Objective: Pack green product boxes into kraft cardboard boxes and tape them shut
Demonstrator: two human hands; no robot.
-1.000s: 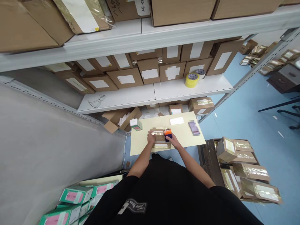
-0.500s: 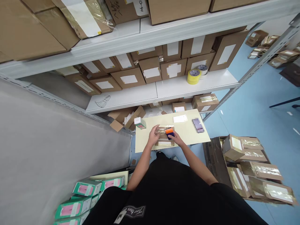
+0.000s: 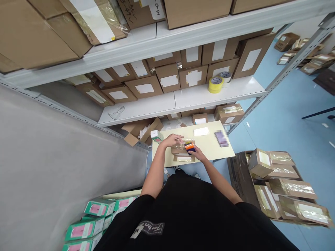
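Observation:
A brown cardboard box (image 3: 178,150) with shiny clear tape and a white label lies near the front edge of the cream table (image 3: 209,148). My right hand (image 3: 198,153) is closed around an orange and dark-blue tape dispenser (image 3: 190,149), held over the right part of the box. Over the far left part of the box is my left hand (image 3: 172,140), its fingers stretched to the right towards the dispenser. I see nothing held in it, though the fingertips are small and partly overlap the tape.
A green-and-white box (image 3: 156,136) stands at the table's back left, near an open carton (image 3: 132,134). A white paper (image 3: 201,131) and a blurred purple item (image 3: 221,138) lie to the right. Shelving (image 3: 146,108) rises behind; a carton of taped parcels (image 3: 285,174) sits at right.
My left hand has let go of the box's left side and moved up and right over its far edge. The dispenser stays in my right hand, slightly tilted.

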